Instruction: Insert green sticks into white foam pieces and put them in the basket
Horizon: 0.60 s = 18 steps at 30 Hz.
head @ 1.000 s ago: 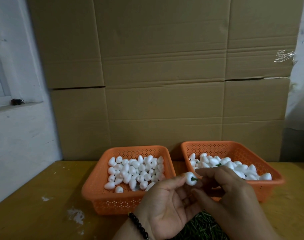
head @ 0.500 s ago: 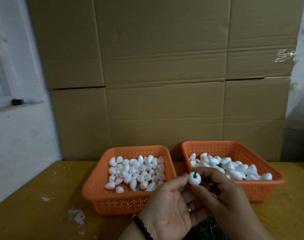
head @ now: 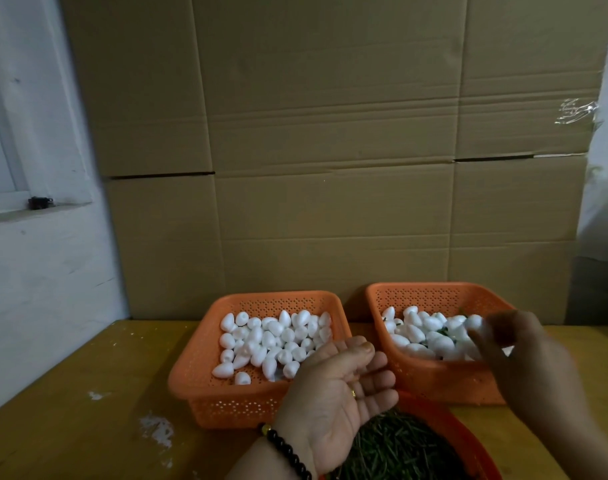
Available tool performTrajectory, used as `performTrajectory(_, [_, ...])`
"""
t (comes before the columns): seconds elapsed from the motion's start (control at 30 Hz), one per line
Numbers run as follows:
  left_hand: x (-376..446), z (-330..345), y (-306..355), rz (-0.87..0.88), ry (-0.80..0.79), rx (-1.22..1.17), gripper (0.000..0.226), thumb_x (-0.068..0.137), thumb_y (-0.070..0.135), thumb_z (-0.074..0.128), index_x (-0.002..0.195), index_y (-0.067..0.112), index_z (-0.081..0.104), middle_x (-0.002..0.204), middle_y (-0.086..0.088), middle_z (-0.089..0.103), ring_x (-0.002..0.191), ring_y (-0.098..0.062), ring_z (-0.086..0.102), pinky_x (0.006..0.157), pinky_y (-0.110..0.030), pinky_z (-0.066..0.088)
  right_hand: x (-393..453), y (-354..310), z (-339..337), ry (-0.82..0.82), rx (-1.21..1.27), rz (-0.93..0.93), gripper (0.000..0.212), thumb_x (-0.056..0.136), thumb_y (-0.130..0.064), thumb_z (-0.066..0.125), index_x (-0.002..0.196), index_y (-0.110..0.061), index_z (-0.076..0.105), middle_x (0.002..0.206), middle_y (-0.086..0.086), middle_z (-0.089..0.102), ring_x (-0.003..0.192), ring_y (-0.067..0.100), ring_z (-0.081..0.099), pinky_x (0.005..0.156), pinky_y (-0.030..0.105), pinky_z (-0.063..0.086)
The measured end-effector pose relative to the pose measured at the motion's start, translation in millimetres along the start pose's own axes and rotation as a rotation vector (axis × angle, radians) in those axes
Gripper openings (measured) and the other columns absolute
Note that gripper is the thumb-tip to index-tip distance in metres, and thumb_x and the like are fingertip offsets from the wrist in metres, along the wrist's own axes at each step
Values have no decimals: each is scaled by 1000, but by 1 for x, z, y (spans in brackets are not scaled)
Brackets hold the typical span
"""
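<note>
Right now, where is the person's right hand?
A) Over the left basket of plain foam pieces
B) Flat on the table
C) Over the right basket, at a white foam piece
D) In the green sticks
C: the blurred right hand hangs over the right basket, its fingertips at a white foam piece.

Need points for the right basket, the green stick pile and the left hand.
right basket (head: 434,374): head view, on its orange front wall.
green stick pile (head: 399,448): head view, on the middle of the heap.
left hand (head: 337,386): head view, on the upturned palm.
</note>
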State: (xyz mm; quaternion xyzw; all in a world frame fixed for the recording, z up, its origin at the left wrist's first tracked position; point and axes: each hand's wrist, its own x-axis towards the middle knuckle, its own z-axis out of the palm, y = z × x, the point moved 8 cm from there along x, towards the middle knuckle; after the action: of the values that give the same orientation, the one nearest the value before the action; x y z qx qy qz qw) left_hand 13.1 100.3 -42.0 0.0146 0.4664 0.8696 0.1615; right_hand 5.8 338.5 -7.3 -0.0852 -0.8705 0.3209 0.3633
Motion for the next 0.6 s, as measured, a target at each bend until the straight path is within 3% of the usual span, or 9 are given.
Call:
performTrajectory(0.13, [3,-10,13,150,71,222,18,89,7,63,107,9,61,89,-10,71,71,-18,67,58,-31,55,8,19,-5,43,-162,-1,15,86,-39,65,88,-25,60,72,-2,59,63,23,53,62,33,44])
performTrajectory(0.33, [1,-10,26,490,165,953,13,85,24,69,92,33,63,87,13,66,74,4,59,64,-14,50,8,34,1,28,-307,36,10,86,-28,67,96,-26,67,83,4,71,78,29,66,75,39,41])
performTrajectory(0.47, [1,-5,22,555,124,1139,16,86,27,66,89,40,58,90,18,63,75,9,56,65,-9,47,7,33,7,-21,-396,13,21,91,-22,58,109,-22,69,96,10,73,90,32,65,81,42,40])
performTrajectory(0.6, [3,-5,27,580,124,1225,17,88,27,63,90,43,57,91,22,61,80,11,55,65,-7,47,0,-1,0,41,-395,-149,24,82,-10,70,106,-13,72,106,14,71,98,39,61,82,48,43])
